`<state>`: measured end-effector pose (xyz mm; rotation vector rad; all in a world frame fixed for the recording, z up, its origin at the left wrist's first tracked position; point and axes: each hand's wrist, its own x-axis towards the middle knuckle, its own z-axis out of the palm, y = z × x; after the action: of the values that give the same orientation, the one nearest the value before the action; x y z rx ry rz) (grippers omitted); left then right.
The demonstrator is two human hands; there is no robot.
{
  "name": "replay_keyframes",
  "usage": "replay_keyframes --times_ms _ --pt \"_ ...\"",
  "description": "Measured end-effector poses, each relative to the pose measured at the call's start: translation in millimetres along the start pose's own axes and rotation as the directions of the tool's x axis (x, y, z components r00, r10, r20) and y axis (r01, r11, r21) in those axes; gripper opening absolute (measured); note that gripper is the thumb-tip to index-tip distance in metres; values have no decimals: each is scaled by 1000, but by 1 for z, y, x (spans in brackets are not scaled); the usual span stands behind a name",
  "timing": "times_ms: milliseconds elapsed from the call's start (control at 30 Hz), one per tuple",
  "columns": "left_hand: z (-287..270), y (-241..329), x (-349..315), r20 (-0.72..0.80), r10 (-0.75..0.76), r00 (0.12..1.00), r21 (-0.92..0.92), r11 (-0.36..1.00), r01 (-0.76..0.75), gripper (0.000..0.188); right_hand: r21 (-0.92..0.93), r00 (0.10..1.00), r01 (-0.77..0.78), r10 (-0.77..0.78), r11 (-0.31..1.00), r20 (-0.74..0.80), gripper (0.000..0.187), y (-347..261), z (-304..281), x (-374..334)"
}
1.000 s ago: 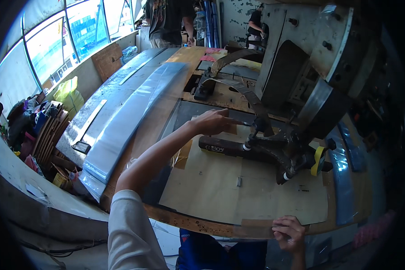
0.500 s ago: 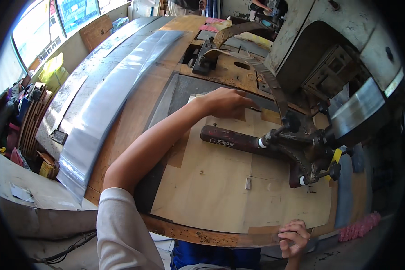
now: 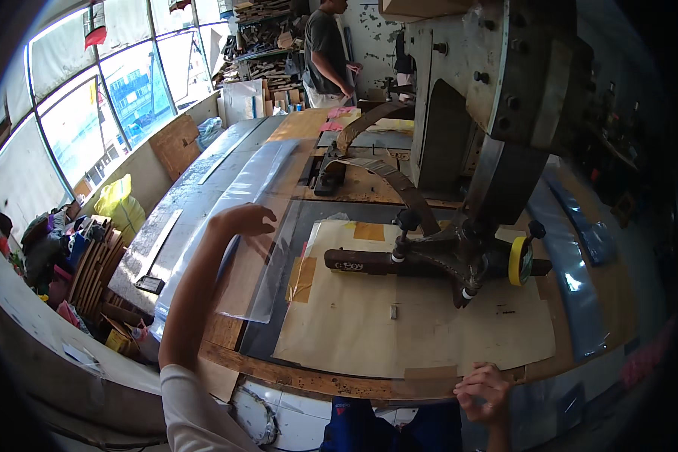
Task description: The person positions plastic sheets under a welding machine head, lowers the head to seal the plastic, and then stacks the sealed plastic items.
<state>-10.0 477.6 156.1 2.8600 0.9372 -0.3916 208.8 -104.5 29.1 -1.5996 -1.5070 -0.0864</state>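
Note:
My left hand (image 3: 241, 221) reaches over the clear plastic sheets (image 3: 237, 188) on the left of the table. Its fingers are bent and apart, with nothing visible between them. Beneath it, one clear sheet (image 3: 260, 297) overlaps the dark plate's left edge. At the near table edge, my right hand (image 3: 484, 392) is loosely curled, fingers slightly apart, beside the near right corner of a pale board (image 3: 354, 331). Brown tape (image 3: 301, 279) patches the board's sides. Across the board runs a dark metal bar (image 3: 365, 261) under a press head; a small pale piece (image 3: 393, 312) lies in front of it.
The press column (image 3: 505, 177) rises at right, with a yellow tape roll (image 3: 517, 261) on its bracket. More clear sheets (image 3: 572, 279) lie right of the board. A curved metal strip (image 3: 399, 184) arches behind. Another person (image 3: 325, 56) stands at the back.
My left hand has moved left from the board's far edge to above the clear sheets. A clear sheet now extends nearer the board. My right hand stays at the near edge. The view has tilted up.

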Motion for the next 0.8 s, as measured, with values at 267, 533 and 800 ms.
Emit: replay_keyframes --times_ms 267,533,800 --pt "64 116 -240 -194 319 928 -525 765 -373 21 28 999 -13 12 1000 39 23 -7 -17 -83" --pt "363 195 -263 396 554 732 -836 548 37 91 -186 815 -459 495 869 302 68 72 69 -197" --pt "471 318 -201 469 -298 831 -588 597 546 135 -269 808 -468 531 842 256 49 170 142 -179"
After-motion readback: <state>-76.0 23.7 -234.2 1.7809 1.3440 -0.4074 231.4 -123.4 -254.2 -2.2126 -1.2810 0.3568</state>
